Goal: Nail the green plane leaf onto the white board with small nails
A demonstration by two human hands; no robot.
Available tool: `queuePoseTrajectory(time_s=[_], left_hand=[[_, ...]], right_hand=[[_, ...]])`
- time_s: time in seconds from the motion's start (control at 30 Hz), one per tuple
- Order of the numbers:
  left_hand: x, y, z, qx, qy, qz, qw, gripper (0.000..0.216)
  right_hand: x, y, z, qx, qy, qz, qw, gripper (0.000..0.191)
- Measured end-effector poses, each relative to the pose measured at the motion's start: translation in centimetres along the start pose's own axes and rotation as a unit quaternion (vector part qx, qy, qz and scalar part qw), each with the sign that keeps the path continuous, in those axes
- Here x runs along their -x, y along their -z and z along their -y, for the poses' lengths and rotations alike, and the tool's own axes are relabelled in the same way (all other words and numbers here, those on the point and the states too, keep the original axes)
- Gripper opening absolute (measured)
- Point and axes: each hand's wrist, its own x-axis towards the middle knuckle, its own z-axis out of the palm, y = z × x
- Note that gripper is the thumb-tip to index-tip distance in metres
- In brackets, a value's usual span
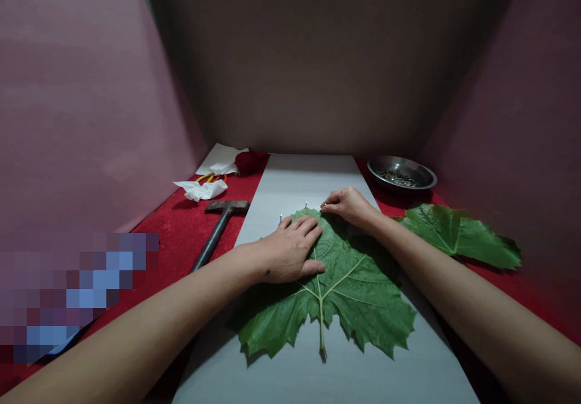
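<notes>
A large green lobed leaf (345,289) lies flat on a long white board (313,177), its stem toward me. My left hand (297,250) rests on the leaf's left part, palm down with fingers stretched out. At the leaf's far edge my right hand (347,205) pinches a nail (324,206), of which only a small bright part shows between the fingertips. Two more nails stand upright by the far edge, one nail (306,205) near the middle and another nail (281,218) just beyond my left fingers.
Left of the board, a hammer (220,228) lies on red cloth (175,231), with crumpled white tissue (202,190) and a dark red ball-like thing (249,161) behind it. At right are a metal bowl (429,181) of nails and another green leaf (472,237). Walls enclose both sides and the back.
</notes>
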Motion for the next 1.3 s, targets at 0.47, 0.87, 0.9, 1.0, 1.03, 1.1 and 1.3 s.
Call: queuePoseTrajectory(time_s=[0.47, 0.87, 0.9, 1.0, 1.03, 1.1, 1.3], left_hand=[[-0.14, 0.09, -0.07, -0.005, 0.001, 0.007, 1.0, 0.07], [-0.11, 0.11, -0.08, -0.014, -0.003, 0.008, 1.0, 0.07], [-0.12, 0.11, -0.07, -0.015, -0.002, 0.008, 1.0, 0.069], [-0.16, 0.12, -0.08, -0.019, 0.0, 0.008, 1.0, 0.068], [-0.18, 0.12, -0.09, -0.019, 0.001, 0.008, 1.0, 0.068], [-0.19, 0.11, -0.13, -0.019, 0.003, 0.01, 1.0, 0.068], [-0.11, 0.19, -0.3, -0.012, 0.006, 0.01, 1.0, 0.067]], right_hand=[[-0.08, -0.06, -0.18, -0.021, -0.007, -0.017, 1.0, 0.012], [-0.14, -0.25, -0.32, 0.047, 0.045, -0.005, 0.998, 0.014], [-0.17, -0.25, -0.36, 0.048, 0.049, -0.007, 0.998, 0.014], [-0.23, -0.23, -0.48, 0.039, 0.049, -0.011, 0.998, 0.012], [-0.23, -0.23, -0.49, 0.035, 0.044, -0.013, 0.998, 0.012], [-0.17, -0.22, -0.49, 0.027, 0.035, -0.015, 0.999, 0.013], [0.13, -0.1, -0.43, 0.007, 0.049, -0.021, 0.999, 0.013]])
